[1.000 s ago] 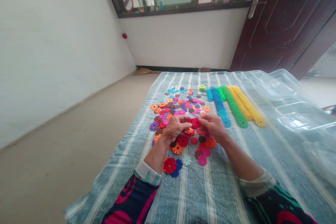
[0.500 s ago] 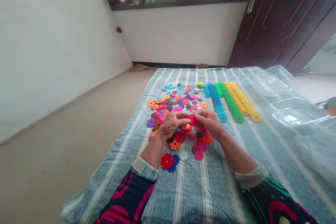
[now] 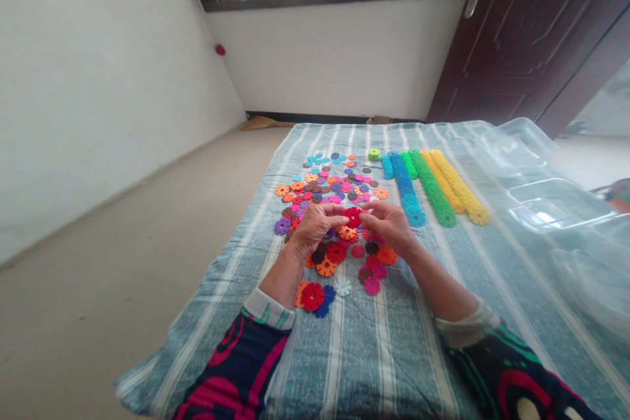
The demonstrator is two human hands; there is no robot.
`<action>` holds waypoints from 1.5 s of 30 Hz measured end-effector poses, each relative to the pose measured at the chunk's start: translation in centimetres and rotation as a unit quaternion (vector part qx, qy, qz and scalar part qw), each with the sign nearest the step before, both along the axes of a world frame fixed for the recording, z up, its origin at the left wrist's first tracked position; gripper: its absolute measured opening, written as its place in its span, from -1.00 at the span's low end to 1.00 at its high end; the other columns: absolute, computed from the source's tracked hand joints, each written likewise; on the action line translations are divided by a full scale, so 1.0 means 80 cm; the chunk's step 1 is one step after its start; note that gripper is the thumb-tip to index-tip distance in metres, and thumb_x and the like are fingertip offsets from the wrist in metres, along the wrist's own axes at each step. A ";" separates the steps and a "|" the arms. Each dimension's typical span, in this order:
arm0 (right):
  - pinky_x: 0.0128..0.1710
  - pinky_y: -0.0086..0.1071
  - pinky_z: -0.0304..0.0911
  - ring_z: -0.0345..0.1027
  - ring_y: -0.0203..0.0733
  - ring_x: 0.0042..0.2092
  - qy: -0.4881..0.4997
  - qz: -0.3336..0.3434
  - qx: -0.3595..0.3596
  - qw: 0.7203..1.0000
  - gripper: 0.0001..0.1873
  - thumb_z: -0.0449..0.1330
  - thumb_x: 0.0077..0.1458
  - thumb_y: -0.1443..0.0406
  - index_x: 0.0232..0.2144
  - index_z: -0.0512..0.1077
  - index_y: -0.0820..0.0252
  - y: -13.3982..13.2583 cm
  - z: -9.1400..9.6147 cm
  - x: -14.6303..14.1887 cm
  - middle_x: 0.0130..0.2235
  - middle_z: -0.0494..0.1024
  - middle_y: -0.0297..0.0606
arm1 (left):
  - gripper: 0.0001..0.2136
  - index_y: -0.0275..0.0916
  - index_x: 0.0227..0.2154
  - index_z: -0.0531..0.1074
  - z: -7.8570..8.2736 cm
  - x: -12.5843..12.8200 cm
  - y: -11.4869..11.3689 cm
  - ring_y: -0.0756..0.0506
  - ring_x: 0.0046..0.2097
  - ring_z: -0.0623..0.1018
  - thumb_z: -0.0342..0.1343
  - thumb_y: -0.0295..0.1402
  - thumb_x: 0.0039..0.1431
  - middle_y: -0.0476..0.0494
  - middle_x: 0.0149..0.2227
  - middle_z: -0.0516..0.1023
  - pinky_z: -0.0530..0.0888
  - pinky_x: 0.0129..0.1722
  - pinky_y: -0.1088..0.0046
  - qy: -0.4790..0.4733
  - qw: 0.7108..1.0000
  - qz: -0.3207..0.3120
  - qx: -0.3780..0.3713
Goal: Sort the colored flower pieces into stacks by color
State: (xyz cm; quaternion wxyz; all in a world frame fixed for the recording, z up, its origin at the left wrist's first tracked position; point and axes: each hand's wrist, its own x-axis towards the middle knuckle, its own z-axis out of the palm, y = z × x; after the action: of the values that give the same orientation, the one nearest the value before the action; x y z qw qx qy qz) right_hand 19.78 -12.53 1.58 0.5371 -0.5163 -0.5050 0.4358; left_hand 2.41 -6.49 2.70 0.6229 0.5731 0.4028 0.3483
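My left hand [image 3: 317, 226] and my right hand [image 3: 388, 224] meet above a pile of flat, flower-shaped plastic discs [image 3: 327, 200] in many colours. Both pinch a small stack of red discs [image 3: 353, 216] between their fingertips. Under and around the hands lie loose red, orange, pink and brown discs. A large red disc [image 3: 313, 296] on a blue one and a white disc [image 3: 343, 287] lie nearer to me. The discs rest on a blue striped cloth [image 3: 374, 354].
Right of the pile lie long rods of stacked discs: blue [image 3: 406, 190], green [image 3: 433, 189] and yellow [image 3: 460, 189]. Clear plastic tubs [image 3: 556, 207] stand at the right edge. Bare floor [image 3: 123, 256] is on the left, a dark door [image 3: 516, 33] at the back right.
The hands stay together on the red stack, with only small finger movement. The camera view has shifted slightly, so everything sits a little higher and further left in the picture.
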 end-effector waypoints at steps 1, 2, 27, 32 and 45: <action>-0.58 -0.46 0.22 0.31 -0.33 -0.57 -0.041 -0.003 0.025 0.999 -0.54 0.28 -0.10 0.03 -0.20 0.41 0.19 0.000 -0.002 -0.001 -0.55 0.48 -0.40 | -0.64 -0.33 -0.27 0.56 0.001 0.000 0.000 0.01 -0.50 0.51 0.34 -0.36 -0.25 -0.12 -0.48 0.59 0.39 -0.50 0.53 0.004 1.000 0.003 0.002; -0.51 -0.43 0.26 0.35 -0.30 -0.52 -0.091 -0.005 0.052 0.994 -0.51 0.29 -0.10 0.06 -0.14 0.41 0.18 0.000 -0.003 -0.002 -0.50 0.50 -0.38 | -0.64 -0.33 -0.28 0.57 0.002 0.000 0.000 0.00 -0.49 0.52 0.34 -0.36 -0.25 -0.13 -0.47 0.60 0.40 -0.49 0.52 0.008 1.000 0.003 0.005; -0.29 -0.39 0.19 0.36 -0.18 -0.23 -0.473 -0.009 0.194 0.859 -0.72 0.17 0.08 0.27 -0.11 0.36 0.15 -0.004 -0.005 -0.010 -0.23 0.51 -0.23 | -0.71 -0.34 -0.36 0.57 0.005 0.007 -0.006 0.00 -0.42 0.52 0.30 -0.29 -0.20 -0.09 -0.44 0.59 0.43 -0.39 0.51 0.055 0.996 -0.026 0.071; -0.33 -0.38 0.13 0.32 -0.17 -0.27 -0.538 -0.024 0.197 0.819 -0.77 0.15 0.12 0.25 -0.16 0.39 0.17 -0.006 0.003 -0.015 -0.29 0.47 -0.21 | -0.73 -0.32 -0.36 0.58 0.010 0.008 -0.008 -0.03 -0.38 0.54 0.30 -0.35 -0.22 -0.08 -0.43 0.60 0.46 -0.34 0.49 0.057 0.996 -0.015 0.063; -0.37 -0.41 0.04 0.30 -0.22 -0.32 -0.578 -0.007 0.158 0.800 -0.88 0.13 0.05 0.29 -0.32 0.39 0.18 0.008 0.023 -0.013 -0.34 0.47 -0.24 | -0.79 -0.31 -0.38 0.56 0.009 0.006 -0.007 -0.06 -0.33 0.55 0.22 -0.33 -0.13 -0.10 -0.38 0.62 0.47 -0.28 0.48 0.095 0.987 0.019 0.130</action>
State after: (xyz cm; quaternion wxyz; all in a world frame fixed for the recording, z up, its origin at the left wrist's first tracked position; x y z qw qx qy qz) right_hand 18.72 -11.86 3.43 0.2225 -0.5840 -0.7800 -0.0334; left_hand 2.90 -7.04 3.45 0.4952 0.6718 0.4223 0.3538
